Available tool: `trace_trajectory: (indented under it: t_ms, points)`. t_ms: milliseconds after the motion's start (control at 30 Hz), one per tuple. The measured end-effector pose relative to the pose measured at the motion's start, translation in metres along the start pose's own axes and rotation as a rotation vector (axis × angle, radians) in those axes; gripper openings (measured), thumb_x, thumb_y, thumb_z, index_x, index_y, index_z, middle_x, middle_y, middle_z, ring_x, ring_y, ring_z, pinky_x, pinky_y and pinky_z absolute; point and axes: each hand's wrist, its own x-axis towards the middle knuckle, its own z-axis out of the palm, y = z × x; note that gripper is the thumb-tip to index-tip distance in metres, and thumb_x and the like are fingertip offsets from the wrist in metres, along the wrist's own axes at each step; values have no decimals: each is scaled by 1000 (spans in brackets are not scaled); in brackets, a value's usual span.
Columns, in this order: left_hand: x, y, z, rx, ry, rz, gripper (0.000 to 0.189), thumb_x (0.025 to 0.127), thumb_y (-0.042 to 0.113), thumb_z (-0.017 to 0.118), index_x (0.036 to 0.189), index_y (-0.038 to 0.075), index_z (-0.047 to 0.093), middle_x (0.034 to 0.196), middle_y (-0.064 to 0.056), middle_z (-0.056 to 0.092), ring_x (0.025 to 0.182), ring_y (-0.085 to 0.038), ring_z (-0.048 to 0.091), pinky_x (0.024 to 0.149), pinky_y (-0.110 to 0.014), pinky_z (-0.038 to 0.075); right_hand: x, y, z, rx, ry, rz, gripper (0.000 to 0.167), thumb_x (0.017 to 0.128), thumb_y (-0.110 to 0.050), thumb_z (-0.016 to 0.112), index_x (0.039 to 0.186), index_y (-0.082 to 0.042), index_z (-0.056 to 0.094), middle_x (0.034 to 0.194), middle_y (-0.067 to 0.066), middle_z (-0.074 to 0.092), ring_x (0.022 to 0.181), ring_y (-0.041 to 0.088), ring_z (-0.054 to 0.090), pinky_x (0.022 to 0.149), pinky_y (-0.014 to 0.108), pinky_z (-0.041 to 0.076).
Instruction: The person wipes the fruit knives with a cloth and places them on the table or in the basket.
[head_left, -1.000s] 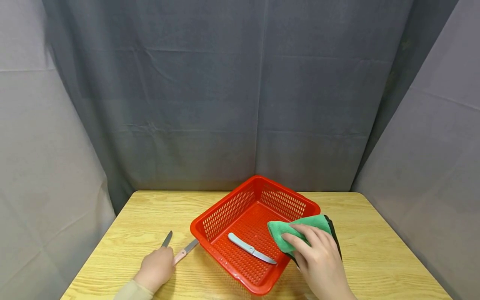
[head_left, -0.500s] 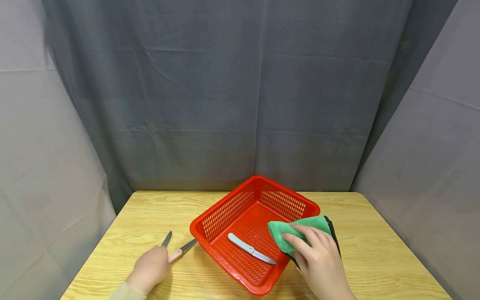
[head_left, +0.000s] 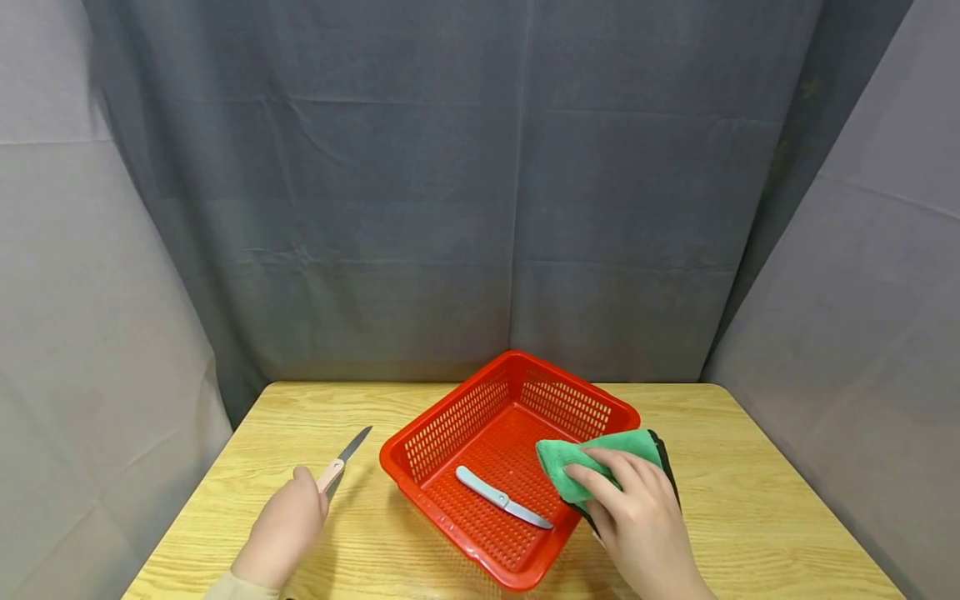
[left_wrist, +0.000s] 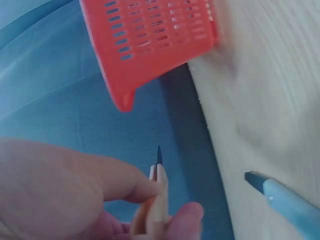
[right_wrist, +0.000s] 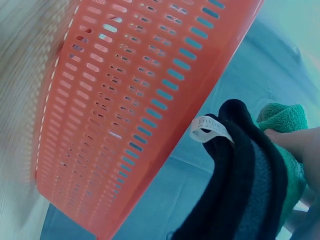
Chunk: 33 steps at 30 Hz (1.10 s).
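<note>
Low on the left of the table, my left hand (head_left: 283, 527) grips a knife by its pale pink handle (head_left: 330, 475), the blade angled up and right. In the left wrist view, thumb and fingers pinch that handle (left_wrist: 159, 200). A second knife (left_wrist: 292, 202) with a light blue handle lies on the table beside it; in the head view my hand mostly hides it. My right hand (head_left: 641, 517) holds a folded green cloth (head_left: 558, 467) with black edging at the right rim of a red basket (head_left: 450, 517). Inside the basket lies a light-blue-handled knife (head_left: 491, 496).
The wooden table (head_left: 750, 483) extends around the basket, with its left edge close to my left hand. Grey curtains (head_left: 390, 208) hang behind and at both sides. A white tag (right_wrist: 207, 128) sticks out from the cloth's edging.
My left hand has moved down and left with the pink-handled knife, whose blade has swung upward and now stands clear of the basket. The right hand and cloth stay put.
</note>
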Motion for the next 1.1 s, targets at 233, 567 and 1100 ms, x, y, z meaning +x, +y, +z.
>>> trace_trajectory:
  t_ms: [233,567,1100]
  points:
    - [-1,5,-9,-49,149,25,21,99,3,52,100,-14,39,54,-5,45,40,-13,42,35,-26,34,1,0,0,4,-9,3,51,73,2,77,115,-26,74,120,3,69,106,30,63,87,53,48]
    - [-4,36,-32,-207,145,-46,21,103,10,53,108,-7,40,59,-5,48,46,-16,44,39,-27,35,10,2,0,13,-5,-6,46,77,1,71,115,-25,75,120,4,69,107,31,63,89,51,47]
    - [-16,86,-29,-298,187,-3,21,103,11,57,114,-3,45,66,-2,48,50,-12,42,43,-22,36,32,-6,3,25,48,-3,46,76,2,75,115,-23,75,121,6,69,106,31,63,86,49,47]
